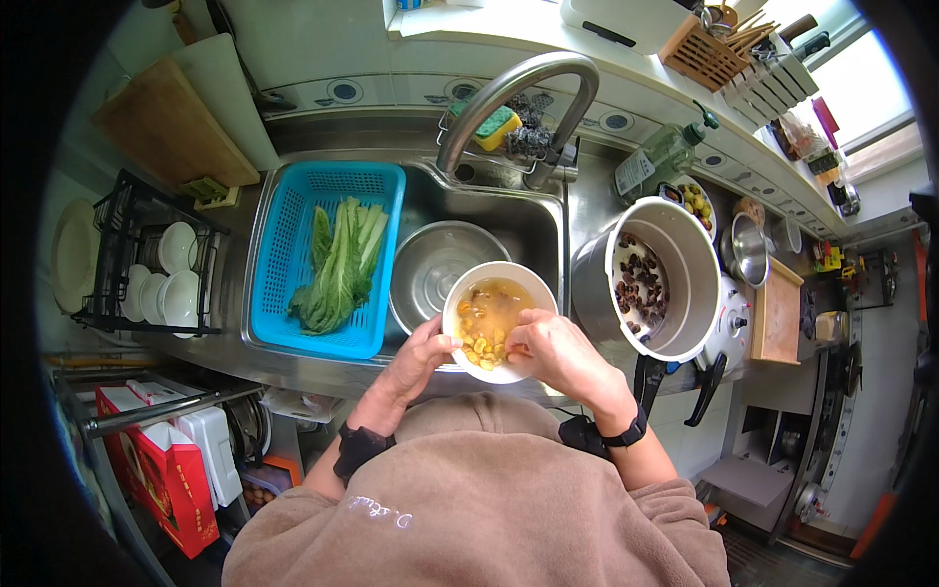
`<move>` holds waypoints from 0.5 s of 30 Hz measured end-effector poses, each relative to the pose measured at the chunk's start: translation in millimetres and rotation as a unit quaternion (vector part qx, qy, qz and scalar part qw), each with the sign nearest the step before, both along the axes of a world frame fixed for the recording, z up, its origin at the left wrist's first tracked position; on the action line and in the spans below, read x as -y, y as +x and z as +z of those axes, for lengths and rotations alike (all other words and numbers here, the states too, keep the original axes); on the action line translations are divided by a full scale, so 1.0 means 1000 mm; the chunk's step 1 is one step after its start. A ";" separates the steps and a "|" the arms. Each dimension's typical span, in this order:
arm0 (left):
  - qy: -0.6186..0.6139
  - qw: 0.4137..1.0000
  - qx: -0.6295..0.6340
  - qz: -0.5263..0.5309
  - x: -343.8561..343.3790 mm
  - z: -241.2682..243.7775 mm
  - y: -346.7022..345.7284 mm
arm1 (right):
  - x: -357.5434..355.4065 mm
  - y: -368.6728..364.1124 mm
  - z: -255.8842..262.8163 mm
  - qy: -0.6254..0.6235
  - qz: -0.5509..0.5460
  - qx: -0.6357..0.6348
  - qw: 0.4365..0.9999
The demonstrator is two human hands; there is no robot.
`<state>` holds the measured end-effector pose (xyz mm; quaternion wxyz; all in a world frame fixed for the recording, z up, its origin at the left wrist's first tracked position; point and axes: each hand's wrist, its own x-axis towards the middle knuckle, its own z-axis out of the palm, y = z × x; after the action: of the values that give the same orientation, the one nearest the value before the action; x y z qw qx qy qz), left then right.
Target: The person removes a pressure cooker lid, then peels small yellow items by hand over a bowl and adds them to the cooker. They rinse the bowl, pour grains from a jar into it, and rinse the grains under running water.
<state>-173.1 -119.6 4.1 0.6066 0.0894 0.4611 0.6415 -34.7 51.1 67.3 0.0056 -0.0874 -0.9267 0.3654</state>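
Observation:
Over the front of the sink is a white bowl (547, 287), tilted towards me. It holds cloudy yellowish water (499, 293) and many small yellow food pieces (483, 351), gathered at the near side. My left hand (414, 367) grips the bowl's left rim, thumb over the edge. My right hand (561, 352) reaches over the right rim, with its fingertips down among the pieces; whether they pinch any is hidden. To the right stands a pressure cooker pot (598, 282) with dark reddish-brown pieces (642, 282) scattered on its bottom. A metal basin (440, 257) sits in the sink beneath the bowl.
A blue plastic basket (268, 242) with leafy greens (341, 271) occupies the sink's left side. Behind the basin arches a faucet (506, 73). The cooker lid (722, 323), a green pump bottle (660, 158) and a plate of fruit (693, 202) surround the pot. A dish rack (110, 257) stands left.

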 end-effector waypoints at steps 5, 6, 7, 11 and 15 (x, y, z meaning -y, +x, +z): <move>0.001 1.000 0.005 0.005 0.000 -0.002 0.001 | 0.008 -0.004 -0.012 0.044 0.004 0.001 0.999; -0.004 1.000 0.008 0.000 0.000 -0.002 0.001 | 0.009 -0.005 -0.013 0.045 0.003 0.004 0.999; -0.004 1.000 0.010 -0.002 0.001 -0.002 0.001 | 0.010 -0.006 -0.014 0.047 0.002 0.007 0.999; -0.009 1.000 0.014 0.003 0.001 -0.003 0.002 | 0.012 -0.007 -0.009 0.024 -0.018 0.073 0.997; 0.000 1.000 0.008 0.004 0.003 -0.003 -0.001 | 0.010 -0.009 -0.004 -0.121 -0.078 0.042 0.989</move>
<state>-173.7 -122.5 1.2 0.6075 0.0826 0.4564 0.6449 -43.4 41.2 63.6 -0.0151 -0.1745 -0.8655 0.4692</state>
